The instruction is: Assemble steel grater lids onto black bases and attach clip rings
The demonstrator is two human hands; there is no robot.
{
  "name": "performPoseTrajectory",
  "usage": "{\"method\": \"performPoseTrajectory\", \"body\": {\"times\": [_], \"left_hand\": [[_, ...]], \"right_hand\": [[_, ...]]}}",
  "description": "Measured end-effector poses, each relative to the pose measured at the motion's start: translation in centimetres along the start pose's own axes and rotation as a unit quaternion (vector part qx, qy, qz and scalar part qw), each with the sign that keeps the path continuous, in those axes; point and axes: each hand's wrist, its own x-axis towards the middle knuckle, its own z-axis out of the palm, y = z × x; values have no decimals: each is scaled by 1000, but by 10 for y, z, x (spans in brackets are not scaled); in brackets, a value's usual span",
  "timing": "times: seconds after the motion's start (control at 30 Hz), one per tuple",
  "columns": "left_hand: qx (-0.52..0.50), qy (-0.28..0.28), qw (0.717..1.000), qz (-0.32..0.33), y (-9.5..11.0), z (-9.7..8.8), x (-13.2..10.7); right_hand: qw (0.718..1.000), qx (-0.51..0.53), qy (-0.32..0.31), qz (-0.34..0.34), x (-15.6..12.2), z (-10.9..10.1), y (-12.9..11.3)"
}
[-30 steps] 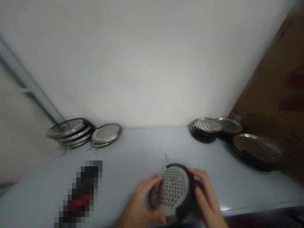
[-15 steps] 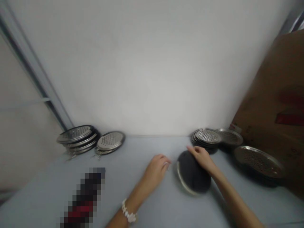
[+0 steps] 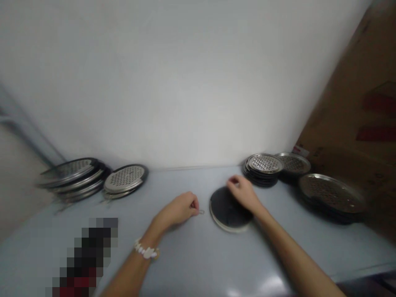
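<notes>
A round disc (image 3: 227,212) lies dark side up, with a thin metal rim, on the pale table (image 3: 192,264) near the middle. My right hand (image 3: 243,193) rests on its far right edge, fingers curled down onto it. My left hand (image 3: 181,209) is closed in a pinch just left of the disc, holding a small wire clip (image 3: 201,212) whose loop pokes out toward the disc. A white beaded bracelet (image 3: 146,250) sits on my left wrist.
Stacks of perforated metal discs (image 3: 76,175) stand at the back left, with another disc (image 3: 125,179) beside them. More stacks (image 3: 264,167) and a larger perforated disc (image 3: 332,194) sit at the back right beside a brown cardboard box (image 3: 359,123). A pixelated object (image 3: 83,260) lies front left.
The disc, held perforated side up in both hands near the table's front edge, was turned over and laid dark side up farther back. My left hand let go and pinched a small clip.
</notes>
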Motion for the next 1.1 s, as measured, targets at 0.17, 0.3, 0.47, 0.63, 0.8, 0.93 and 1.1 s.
{"method": "performPoseTrajectory", "body": {"times": [0.17, 0.3, 0.47, 0.63, 0.8, 0.93, 1.1], "left_hand": [[-130, 27, 991, -6, 9, 0, 0], [-290, 34, 956, 26, 33, 8, 0], [-448, 24, 893, 34, 54, 21, -4], [-498, 49, 866, 12, 57, 29, -15], [-393, 54, 918, -26, 47, 12, -48], [-10, 97, 992, -83, 18, -19, -76], [58, 77, 989, -111, -10, -30, -83]], "right_hand": [[996, 82, 10, -31, -7, -2, -21], [974, 197, -96, -55, -18, -4, -49], [934, 323, -152, -31, -26, -1, -64], [893, 409, -186, 12, -32, 7, -67], [878, 415, -236, 37, -41, 4, -81], [878, 399, -259, 58, -37, -7, -83], [885, 401, -229, 68, -29, -5, -71]]}}
